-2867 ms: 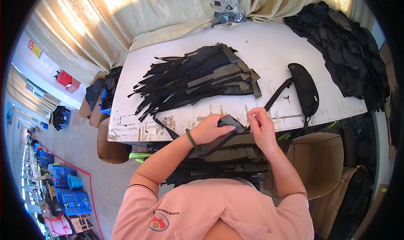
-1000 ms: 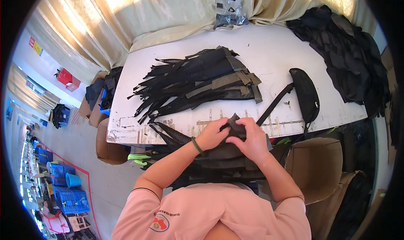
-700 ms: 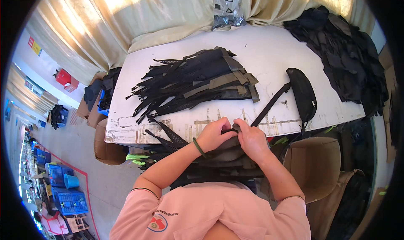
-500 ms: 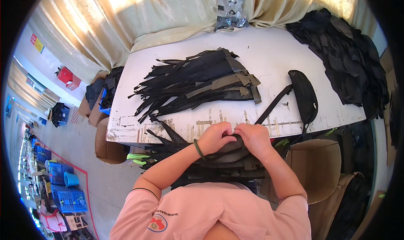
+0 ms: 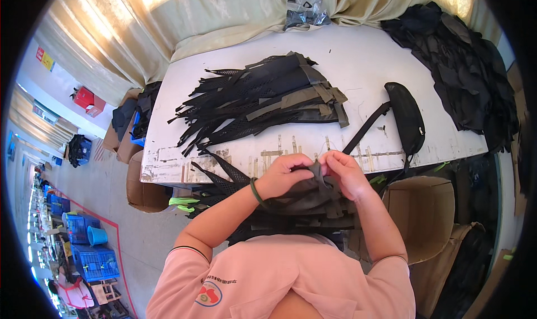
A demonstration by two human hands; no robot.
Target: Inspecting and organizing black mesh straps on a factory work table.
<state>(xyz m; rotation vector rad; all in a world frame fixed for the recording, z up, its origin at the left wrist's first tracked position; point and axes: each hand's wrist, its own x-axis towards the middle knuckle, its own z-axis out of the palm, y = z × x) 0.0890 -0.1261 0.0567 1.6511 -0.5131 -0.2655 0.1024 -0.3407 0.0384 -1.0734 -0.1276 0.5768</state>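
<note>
At the table's near edge, my left hand (image 5: 282,178) is closed, thumb and fingers pinching a dark grey-brown cloth piece (image 5: 320,187). My right hand (image 5: 345,175) pinches the same cloth close by, at its upper edge. The cloth hangs in folds below my fingers, over more dark strips (image 5: 279,221) gathered in front of me. What lies between my fingertips is too small to make out. On the white table (image 5: 335,45), a black pouch (image 5: 405,119) with a strap (image 5: 366,128) lies beyond my right hand. A pile of black mesh and cloth strips (image 5: 263,98) lies farther back.
A large heap of dark cloth pieces (image 5: 456,73) covers the table's far right corner. An open cardboard box (image 5: 419,207) stands right of my right forearm; another box (image 5: 145,187) sits at the table's left. Pale curtains (image 5: 224,17) hang behind. Blue crates (image 5: 95,263) stand far left.
My hands have tilted and opened out slightly, drawing the cloth up so more of it shows between them. My right hand has turned, with its fingers higher. The view has shifted slightly.
</note>
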